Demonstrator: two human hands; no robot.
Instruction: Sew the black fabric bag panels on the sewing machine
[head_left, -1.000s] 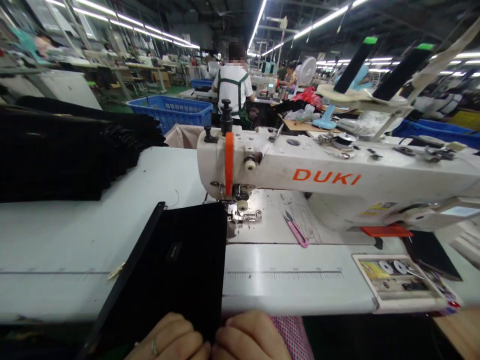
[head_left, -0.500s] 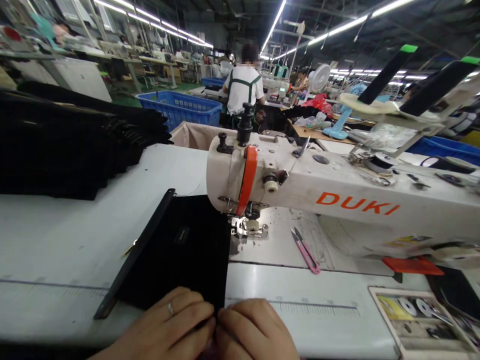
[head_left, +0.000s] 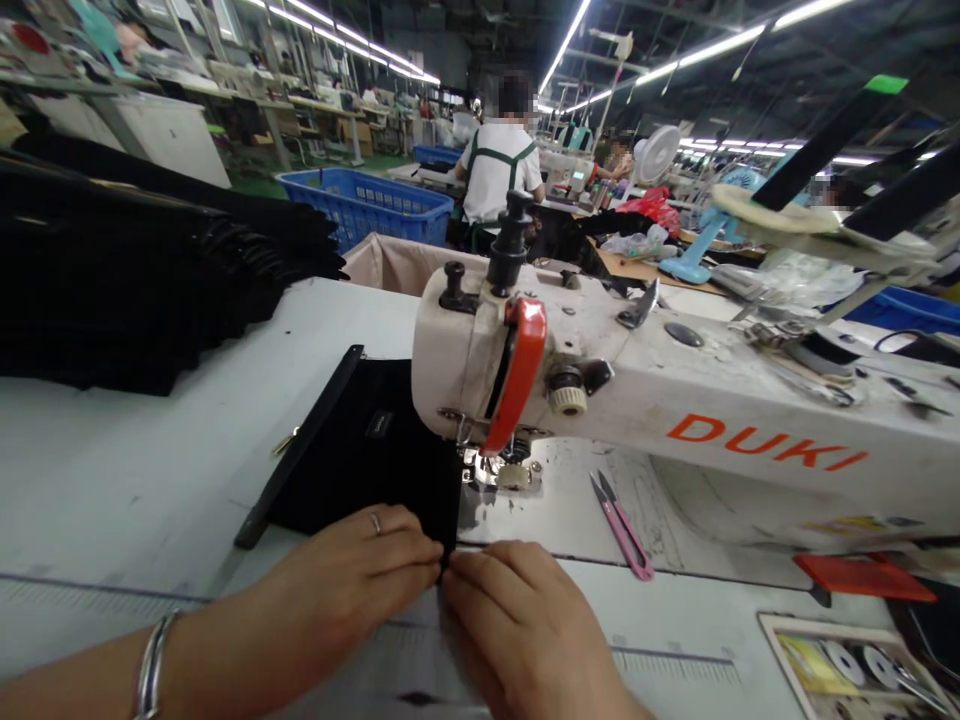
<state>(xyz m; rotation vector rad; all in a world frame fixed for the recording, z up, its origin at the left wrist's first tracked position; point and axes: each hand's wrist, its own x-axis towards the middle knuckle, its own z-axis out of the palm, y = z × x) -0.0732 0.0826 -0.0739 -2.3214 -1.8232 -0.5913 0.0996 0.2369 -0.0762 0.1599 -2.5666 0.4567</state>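
A black fabric pouch [head_left: 360, 455] with a small label and a zipper edge lies flat on the white table [head_left: 112, 470], left of the presser foot [head_left: 501, 470] of a white DUKI sewing machine [head_left: 675, 400]. My left hand [head_left: 352, 580], with a ring and a bracelet, pinches the pouch's near right corner. My right hand [head_left: 525, 620] pinches the same corner from the right, fingertips touching the left hand's. Both hands sit just in front of the needle area.
Pink thread snips [head_left: 622, 515] lie on the machine bed right of the needle. A stack of black fabric pieces [head_left: 135, 270] fills the table's left. A tray of bobbins [head_left: 855, 670] sits at the lower right. A blue basket [head_left: 367, 205] and seated workers are behind.
Both hands have slid the pouch forward, away from me, so its right edge now lies beside the presser foot. The camera has moved closer and tilted down.
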